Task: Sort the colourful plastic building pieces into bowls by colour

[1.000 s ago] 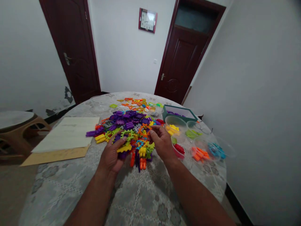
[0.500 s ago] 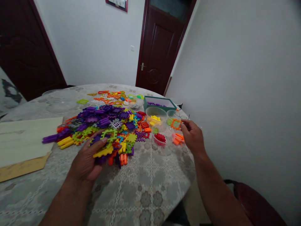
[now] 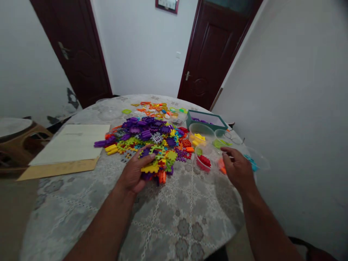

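Observation:
My left hand point(image 3: 137, 170) is closed around a bunch of toothed plastic building pieces point(image 3: 150, 169), among them a yellow one, purple ones and a lime-green open frame. It rests at the near edge of a heap of mixed pieces point(image 3: 146, 132), mostly purple. My right hand point(image 3: 236, 168) hovers over the clear tubs at the right, thumb and index finger slightly apart, nothing visible between them. Below its fingertips, orange pieces point(image 3: 223, 167) show in a tub partly hidden by the hand. A neighbouring clear tub holds red pieces point(image 3: 204, 161).
Further tubs hold yellow pieces point(image 3: 199, 137), green pieces point(image 3: 218, 144) and blue pieces point(image 3: 250, 163). Behind them stands a green-rimmed box point(image 3: 208, 125) with purple pieces. Flat orange pieces point(image 3: 152, 108) lie at the back. A cardboard sheet point(image 3: 70, 145) lies left; the wall is close on the right.
The orange frame piece has left my right fingers, which have opened slightly. My left hand still holds its bunch. The view has turned left, so the table appears further right.

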The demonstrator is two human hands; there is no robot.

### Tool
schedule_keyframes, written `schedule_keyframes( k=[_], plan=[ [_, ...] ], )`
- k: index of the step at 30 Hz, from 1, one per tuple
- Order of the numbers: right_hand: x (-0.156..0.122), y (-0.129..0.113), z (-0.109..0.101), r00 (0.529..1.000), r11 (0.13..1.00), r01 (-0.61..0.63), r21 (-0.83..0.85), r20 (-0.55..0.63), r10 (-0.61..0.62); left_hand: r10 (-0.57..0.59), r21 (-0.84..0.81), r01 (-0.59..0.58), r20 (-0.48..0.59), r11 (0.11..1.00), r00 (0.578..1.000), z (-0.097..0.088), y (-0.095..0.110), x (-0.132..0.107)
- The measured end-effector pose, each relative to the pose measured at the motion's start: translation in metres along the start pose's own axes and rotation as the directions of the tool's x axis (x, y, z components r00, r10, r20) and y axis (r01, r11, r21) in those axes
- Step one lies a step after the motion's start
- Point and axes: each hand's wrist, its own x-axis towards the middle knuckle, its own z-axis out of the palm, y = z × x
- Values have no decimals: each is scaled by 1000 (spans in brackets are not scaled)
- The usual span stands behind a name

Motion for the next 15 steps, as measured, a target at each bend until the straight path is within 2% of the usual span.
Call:
schedule_keyframes(
  k=[3,5,7,11,15],
  plan=[
    [-7,-54,22,967,963,173,205,148,-205,-27,-6,27,23,1000,999,-1,-2,0],
    [-10,-84,39,906,902,293,317,208,-367,-43,-5,43,47,999,998,-2,-4,-1],
    [-13,-104,57,844,850,364,381,251,-474,-46,-8,47,84,999,995,-2,-5,-2],
    [-15,-119,85,784,814,393,427,307,-539,-66,-16,69,155,997,986,-3,-5,-5],
    [-16,-121,93,776,795,383,471,303,-553,-79,-6,82,189,997,979,-4,-5,-6]
  ],
)
